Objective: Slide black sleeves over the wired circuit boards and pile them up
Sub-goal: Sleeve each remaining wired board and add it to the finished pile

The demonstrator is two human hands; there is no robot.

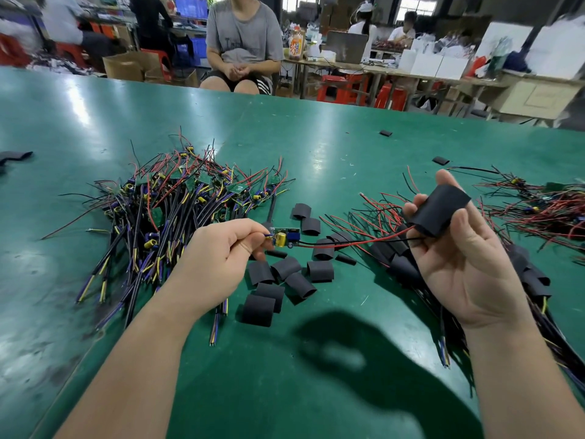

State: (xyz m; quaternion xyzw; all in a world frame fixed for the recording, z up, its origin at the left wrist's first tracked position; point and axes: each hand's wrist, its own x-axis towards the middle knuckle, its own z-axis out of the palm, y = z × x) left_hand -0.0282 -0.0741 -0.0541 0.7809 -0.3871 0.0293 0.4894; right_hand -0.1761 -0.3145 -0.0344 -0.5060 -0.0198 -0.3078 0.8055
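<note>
Left grip: the left hand (pixel 218 258) is closed in a pinch. Thumb and forefinger hold the left end of a circuit board (pixel 283 237), and the other fingers are curled under.
Right grip: the right hand (pixel 456 258), palm up, holds a black sleeve (pixel 438 210) between thumb and fingertips, which are partly curled round it.
Board: small and green, with a yellow part and a blue part, held above the middle of the table. Its red and black wires (pixel 348 243) run right to the lower end of the sleeve, where the tips go out of sight.
Table: a wide green table (pixel 316 137), glossy, with pale streaks of glare toward the far side and dull scuffs near the left edge. A dark shadow (pixel 364 353) lies on the near part, between the forearms.
Left side: a tangled heap of bare boards (pixel 177 204) with black, yellow, purple and red leads.
Middle: loose sleeves (pixel 278 283) scattered under and near the held board.
Right side: a pile of sleeved boards (pixel 531 280) beside the right hand, with a heap of red wiring (pixel 544 207) farther right.
Far side: a stray sleeve (pixel 385 133) lying alone.
Room: a workshop. A seated person in a grey shirt (pixel 243 42) is at the far edge, with red stools (pixel 345 87), a cardboard box (pixel 126 66) and white boxes (pixel 443 63) on a far bench.
</note>
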